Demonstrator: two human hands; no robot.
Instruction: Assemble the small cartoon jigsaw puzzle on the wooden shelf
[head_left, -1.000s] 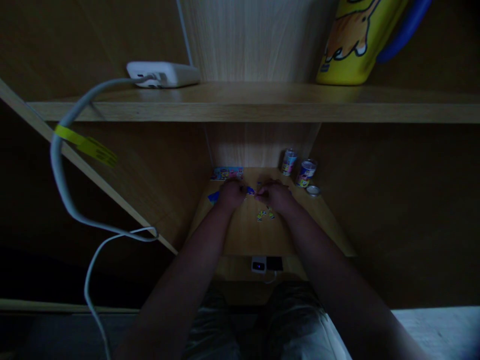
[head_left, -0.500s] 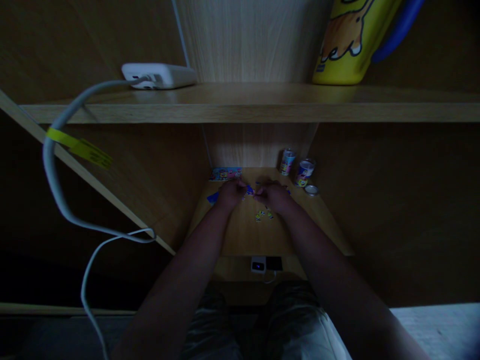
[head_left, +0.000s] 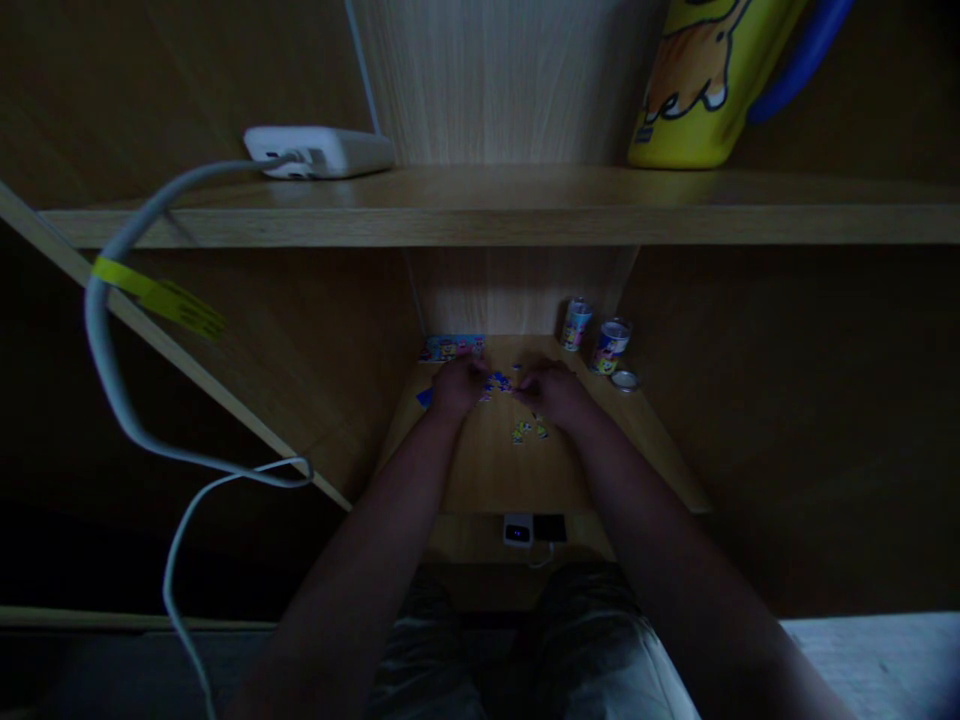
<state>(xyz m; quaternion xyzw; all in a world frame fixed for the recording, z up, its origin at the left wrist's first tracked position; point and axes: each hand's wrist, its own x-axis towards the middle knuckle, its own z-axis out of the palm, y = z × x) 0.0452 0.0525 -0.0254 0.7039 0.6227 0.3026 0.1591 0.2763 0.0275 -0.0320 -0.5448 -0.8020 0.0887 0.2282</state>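
Note:
Small blue puzzle-like pieces (head_left: 499,381) lie on the wooden desk (head_left: 487,470) between my hands. My left hand (head_left: 460,385) is closed, its fingertips at the left side of these pieces; what it pinches is too small to name. From the right, my right hand (head_left: 553,392) reaches in with fingers pressed together, and its hold is also too small to make out. Several yellow pieces (head_left: 523,430) are nearer to me. A blue item (head_left: 425,397) shows left of my left hand. Behind it lies a colourful printed card (head_left: 450,347).
Two printed cans (head_left: 576,325) (head_left: 609,346) stand at the back right, beside a round lid (head_left: 624,380). Overhead, a shelf (head_left: 480,225) holds a white device (head_left: 322,152) with a hanging cable (head_left: 112,375) and a yellow mug (head_left: 686,90). A small device (head_left: 517,530) sits below the desk edge.
Both hands have shifted very slightly, leaving more of the blue pieces between them in view. The things around look unmoved apart from a slight camera shift.

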